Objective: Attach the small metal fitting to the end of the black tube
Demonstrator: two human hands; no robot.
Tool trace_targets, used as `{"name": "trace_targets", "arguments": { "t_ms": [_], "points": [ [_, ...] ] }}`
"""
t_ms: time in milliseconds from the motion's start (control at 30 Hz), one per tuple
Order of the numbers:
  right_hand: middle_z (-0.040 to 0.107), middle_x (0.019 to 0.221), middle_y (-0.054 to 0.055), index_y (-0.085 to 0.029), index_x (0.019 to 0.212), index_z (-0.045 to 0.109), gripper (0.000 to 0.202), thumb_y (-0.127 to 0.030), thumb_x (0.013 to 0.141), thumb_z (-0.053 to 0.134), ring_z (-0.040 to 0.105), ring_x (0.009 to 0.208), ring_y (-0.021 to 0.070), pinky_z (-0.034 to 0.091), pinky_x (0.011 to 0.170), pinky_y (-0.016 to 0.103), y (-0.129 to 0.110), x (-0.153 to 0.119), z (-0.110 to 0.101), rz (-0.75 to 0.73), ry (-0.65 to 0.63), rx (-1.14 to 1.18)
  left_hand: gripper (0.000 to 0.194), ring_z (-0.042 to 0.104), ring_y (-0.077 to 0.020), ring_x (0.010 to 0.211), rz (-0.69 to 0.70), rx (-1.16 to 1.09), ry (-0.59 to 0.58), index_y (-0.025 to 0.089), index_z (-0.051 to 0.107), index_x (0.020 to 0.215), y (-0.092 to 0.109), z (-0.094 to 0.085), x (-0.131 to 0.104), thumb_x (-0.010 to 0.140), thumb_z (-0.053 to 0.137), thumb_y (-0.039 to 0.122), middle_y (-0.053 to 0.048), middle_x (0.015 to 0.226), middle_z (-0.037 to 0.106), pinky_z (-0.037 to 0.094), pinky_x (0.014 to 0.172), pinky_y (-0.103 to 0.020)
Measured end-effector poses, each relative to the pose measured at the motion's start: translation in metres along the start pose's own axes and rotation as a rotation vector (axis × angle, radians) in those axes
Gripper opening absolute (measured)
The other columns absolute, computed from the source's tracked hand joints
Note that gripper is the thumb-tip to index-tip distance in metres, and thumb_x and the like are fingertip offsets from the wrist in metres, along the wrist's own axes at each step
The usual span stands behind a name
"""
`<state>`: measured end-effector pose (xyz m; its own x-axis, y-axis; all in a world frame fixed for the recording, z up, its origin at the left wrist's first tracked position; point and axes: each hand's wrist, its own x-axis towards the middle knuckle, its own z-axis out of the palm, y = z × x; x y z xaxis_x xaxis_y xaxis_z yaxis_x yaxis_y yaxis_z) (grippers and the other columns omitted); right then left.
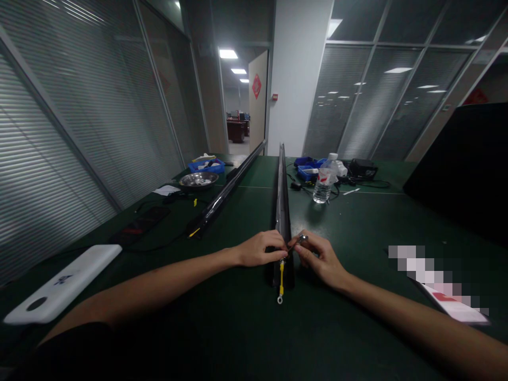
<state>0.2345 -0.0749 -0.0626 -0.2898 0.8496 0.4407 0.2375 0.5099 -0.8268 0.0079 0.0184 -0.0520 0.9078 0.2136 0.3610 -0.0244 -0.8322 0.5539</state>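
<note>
A long, narrow black profile [281,206] lies on the green table, pointing away from me. My left hand [260,248] is closed over its near end, thumb and fingertips meeting there. Just to the right, my right hand [319,259] pinches a small shiny metal piece [303,238], whose exact kind is too small to make out; its fingertips are close to those of the left. From the profile's near end a short yellow lead [281,278] comes out towards me, tipped with a metal ring terminal [280,300]. The fingers partly hide the spot between both hands.
Left of me lie a second long black profile [226,196], a metal bowl [198,180], a blue tray [206,166], a dark phone-like slab [145,225] and a white case [67,283]. To the right stand a water bottle [323,182], blue bins [309,172] and a large black panel [464,169].
</note>
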Motion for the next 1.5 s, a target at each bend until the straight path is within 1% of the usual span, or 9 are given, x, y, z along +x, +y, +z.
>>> {"name": "trace_targets", "arguments": {
  "t_ms": [167, 300, 367, 533, 700, 933, 1200, 1333, 1500],
  "points": [
    [0.064, 0.091, 0.003, -0.019, 0.108, 0.071, 0.029, -0.046, 0.105, 0.060, 0.059, 0.061, 0.0132, 0.049, 0.054, 0.025, 0.0018, 0.0001, 0.0012, 0.033, -0.005, 0.009, 0.036, 0.059, -0.0208, 0.097, 0.016, 0.011, 0.001, 0.015, 0.069, 0.093, -0.0035, 0.0020, -0.0001, 0.110, 0.049, 0.040, -0.007, 0.093, 0.067, 0.045, 0.093, -0.032],
    [0.065, 0.087, 0.003, -0.019, 0.109, 0.071, 0.031, -0.048, 0.103, 0.063, 0.059, 0.060, 0.0136, 0.050, 0.053, 0.025, 0.0012, 0.0005, 0.0018, 0.059, 0.003, 0.000, 0.037, 0.059, -0.0204, 0.096, 0.017, 0.015, -0.012, 0.015, 0.067, 0.092, -0.0055, 0.0025, 0.0000, 0.111, 0.047, 0.038, -0.007, 0.092, 0.066, 0.045, 0.093, -0.032],
    [0.065, 0.085, 0.003, -0.019, 0.108, 0.072, 0.032, -0.048, 0.103, 0.063, 0.058, 0.059, 0.0133, 0.049, 0.053, 0.025, 0.0001, 0.0005, 0.0018, 0.058, 0.012, -0.007, 0.038, 0.059, -0.0202, 0.096, 0.016, 0.015, -0.016, 0.015, 0.067, 0.092, -0.0052, 0.0021, 0.0001, 0.111, 0.046, 0.038, -0.007, 0.092, 0.066, 0.045, 0.093, -0.032],
    [0.064, 0.089, 0.003, -0.019, 0.108, 0.073, 0.031, -0.047, 0.104, 0.061, 0.058, 0.059, 0.0133, 0.050, 0.054, 0.026, 0.0007, -0.0002, 0.0017, 0.031, 0.038, 0.002, 0.038, 0.060, -0.0209, 0.098, -0.001, -0.002, 0.004, 0.015, 0.071, 0.095, -0.0026, 0.0013, 0.0000, 0.110, 0.049, 0.042, -0.008, 0.095, 0.068, 0.045, 0.094, -0.032],
    [0.064, 0.089, 0.004, -0.020, 0.111, 0.072, 0.031, -0.047, 0.105, 0.059, 0.058, 0.060, 0.0137, 0.050, 0.054, 0.026, 0.0039, 0.0000, 0.0018, 0.039, 0.017, 0.015, 0.038, 0.060, -0.0209, 0.098, 0.002, -0.009, 0.012, 0.015, 0.072, 0.096, -0.0018, 0.0017, -0.0003, 0.110, 0.050, 0.041, -0.008, 0.095, 0.069, 0.045, 0.095, -0.033],
    [0.063, 0.082, 0.002, -0.019, 0.112, 0.071, 0.031, -0.048, 0.104, 0.062, 0.058, 0.059, 0.0142, 0.049, 0.054, 0.026, -0.0001, 0.0004, 0.0022, 0.065, 0.024, 0.001, 0.040, 0.059, -0.0208, 0.095, -0.005, 0.008, 0.006, 0.015, 0.069, 0.089, -0.0026, 0.0019, 0.0001, 0.111, 0.047, 0.041, -0.007, 0.091, 0.066, 0.045, 0.093, -0.032],
    [0.063, 0.088, 0.003, -0.020, 0.110, 0.073, 0.033, -0.048, 0.107, 0.056, 0.057, 0.061, 0.0138, 0.049, 0.055, 0.026, 0.0027, -0.0007, 0.0000, 0.003, 0.021, -0.032, 0.038, 0.060, -0.0213, 0.099, -0.009, -0.018, 0.010, 0.015, 0.072, 0.095, -0.0031, 0.0018, -0.0003, 0.110, 0.050, 0.042, -0.008, 0.095, 0.069, 0.045, 0.095, -0.033],
    [0.062, 0.088, 0.003, -0.020, 0.110, 0.073, 0.034, -0.049, 0.106, 0.056, 0.056, 0.059, 0.0134, 0.048, 0.054, 0.026, 0.0040, 0.0002, 0.0008, 0.007, 0.019, -0.016, 0.038, 0.060, -0.0212, 0.098, -0.001, -0.014, 0.011, 0.015, 0.071, 0.094, -0.0030, 0.0022, -0.0002, 0.110, 0.049, 0.041, -0.008, 0.094, 0.068, 0.045, 0.095, -0.033],
    [0.064, 0.087, 0.003, -0.020, 0.109, 0.073, 0.032, -0.049, 0.104, 0.061, 0.058, 0.059, 0.0137, 0.049, 0.052, 0.026, 0.0022, 0.0010, 0.0021, 0.057, 0.016, 0.005, 0.043, 0.059, -0.0211, 0.096, 0.000, -0.007, 0.003, 0.015, 0.068, 0.089, -0.0037, 0.0025, 0.0000, 0.112, 0.044, 0.043, -0.008, 0.092, 0.066, 0.045, 0.094, -0.033]
  ]
}}
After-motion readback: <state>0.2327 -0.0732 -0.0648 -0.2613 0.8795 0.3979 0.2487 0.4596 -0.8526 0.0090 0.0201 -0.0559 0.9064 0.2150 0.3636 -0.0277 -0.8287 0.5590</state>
